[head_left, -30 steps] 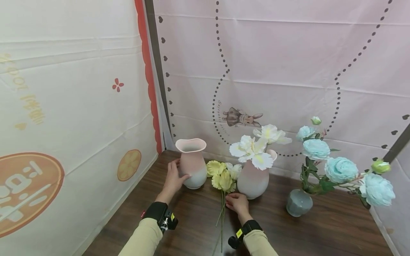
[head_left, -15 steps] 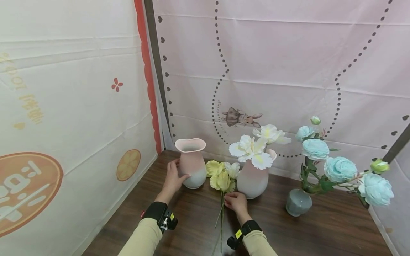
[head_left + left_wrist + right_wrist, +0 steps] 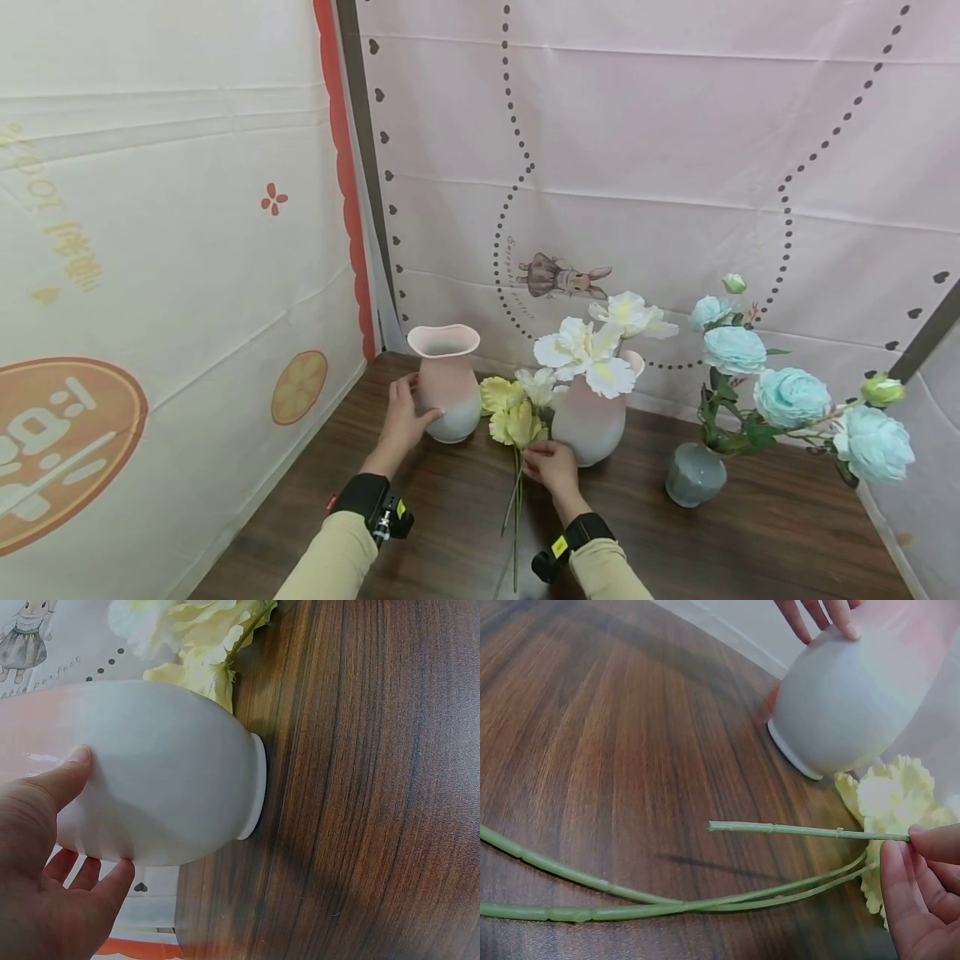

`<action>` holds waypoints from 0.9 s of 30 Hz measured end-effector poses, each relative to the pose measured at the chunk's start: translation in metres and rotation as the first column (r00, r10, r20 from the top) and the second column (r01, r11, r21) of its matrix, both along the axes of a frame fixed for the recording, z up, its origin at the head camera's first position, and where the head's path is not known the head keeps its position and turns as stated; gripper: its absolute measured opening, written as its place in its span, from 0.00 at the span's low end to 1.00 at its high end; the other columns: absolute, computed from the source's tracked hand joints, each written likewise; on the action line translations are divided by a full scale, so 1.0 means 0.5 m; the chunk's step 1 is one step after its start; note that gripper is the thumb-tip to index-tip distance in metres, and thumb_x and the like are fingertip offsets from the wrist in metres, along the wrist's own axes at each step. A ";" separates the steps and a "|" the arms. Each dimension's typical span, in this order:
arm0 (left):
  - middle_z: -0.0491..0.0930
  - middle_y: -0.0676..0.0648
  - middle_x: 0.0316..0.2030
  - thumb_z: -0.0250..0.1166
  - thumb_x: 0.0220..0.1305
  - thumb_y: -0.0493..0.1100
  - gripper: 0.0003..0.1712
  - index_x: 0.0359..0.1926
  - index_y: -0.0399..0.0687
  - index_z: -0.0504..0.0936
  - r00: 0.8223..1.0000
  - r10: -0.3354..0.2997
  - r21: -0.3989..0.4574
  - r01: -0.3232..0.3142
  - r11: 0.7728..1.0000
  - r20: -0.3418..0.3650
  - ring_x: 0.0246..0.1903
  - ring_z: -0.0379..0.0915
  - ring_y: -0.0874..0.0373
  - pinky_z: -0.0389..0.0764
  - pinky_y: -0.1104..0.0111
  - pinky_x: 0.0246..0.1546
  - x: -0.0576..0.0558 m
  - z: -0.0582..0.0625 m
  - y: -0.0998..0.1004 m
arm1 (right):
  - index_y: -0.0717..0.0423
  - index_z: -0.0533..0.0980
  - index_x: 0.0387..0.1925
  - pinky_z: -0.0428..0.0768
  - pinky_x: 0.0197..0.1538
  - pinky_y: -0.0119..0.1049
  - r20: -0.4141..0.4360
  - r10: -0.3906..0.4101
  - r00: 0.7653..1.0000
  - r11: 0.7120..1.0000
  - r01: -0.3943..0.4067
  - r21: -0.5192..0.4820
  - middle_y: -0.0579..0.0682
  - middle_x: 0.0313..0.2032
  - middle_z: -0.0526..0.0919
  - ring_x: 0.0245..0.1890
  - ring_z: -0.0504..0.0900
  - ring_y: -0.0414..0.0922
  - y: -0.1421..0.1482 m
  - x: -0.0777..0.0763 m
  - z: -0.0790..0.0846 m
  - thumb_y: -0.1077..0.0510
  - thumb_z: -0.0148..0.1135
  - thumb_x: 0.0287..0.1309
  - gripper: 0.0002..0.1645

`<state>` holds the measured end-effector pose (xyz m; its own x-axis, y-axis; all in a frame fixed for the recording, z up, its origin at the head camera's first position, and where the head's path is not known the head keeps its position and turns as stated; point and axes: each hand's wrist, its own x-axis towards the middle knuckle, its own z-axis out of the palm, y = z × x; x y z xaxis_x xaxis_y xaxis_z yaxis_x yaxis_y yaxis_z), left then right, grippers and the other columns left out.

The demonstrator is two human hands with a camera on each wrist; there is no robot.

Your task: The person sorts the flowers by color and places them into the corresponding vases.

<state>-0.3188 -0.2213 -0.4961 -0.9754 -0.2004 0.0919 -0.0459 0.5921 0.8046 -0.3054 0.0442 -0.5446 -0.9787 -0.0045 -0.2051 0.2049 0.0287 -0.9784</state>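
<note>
A pink-and-white vase (image 3: 452, 396) with a wavy rim stands upright at the left. My left hand (image 3: 401, 429) grips its side, thumb (image 3: 75, 761) on the near face and fingers round the far one. Between thumb and fingers, my right hand (image 3: 553, 468) pinches the green stem (image 3: 787, 829) of an artificial flower, its cut end raised off the table. That stem seems to belong to the white flower (image 3: 538, 386), though petals hide the join. Yellow flowers (image 3: 519, 423) lie beside it, their long stems (image 3: 592, 911) running towards me.
A second pink-and-white vase (image 3: 591, 425) holding white flowers (image 3: 588, 350) stands just right of my right hand. Farther right, a small grey vase (image 3: 696, 477) bears blue flowers (image 3: 791, 397) that lean outward. Printed cloth walls (image 3: 660, 108) edge the wooden table (image 3: 450, 542).
The white flower's head has risen slightly and its stem has shifted as my right hand pinches it. My left hand stays on the left vase.
</note>
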 end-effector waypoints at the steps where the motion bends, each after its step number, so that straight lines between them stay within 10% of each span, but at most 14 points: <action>1: 0.51 0.35 0.71 0.71 0.61 0.42 0.49 0.73 0.41 0.49 1.000 0.000 0.001 0.000 1.000 0.001 0.73 0.54 0.38 0.62 0.48 0.75 0.000 0.000 0.000 | 0.78 0.76 0.46 0.88 0.33 0.29 -0.007 0.001 1.000 1.000 -0.001 0.001 0.56 0.33 0.83 0.27 0.81 0.37 0.000 0.000 0.003 0.70 0.63 0.60 0.15; 27: 0.51 0.35 0.70 0.70 0.61 0.41 0.48 0.73 0.40 0.49 1.000 0.002 0.006 -0.002 1.000 0.002 0.73 0.54 0.37 0.62 0.47 0.74 0.000 0.000 0.001 | 0.77 0.77 0.44 0.89 0.34 0.32 -0.196 0.083 0.977 0.992 -0.099 -0.078 0.48 0.26 0.83 0.25 0.83 0.37 -0.028 0.015 0.173 0.70 0.63 0.60 0.13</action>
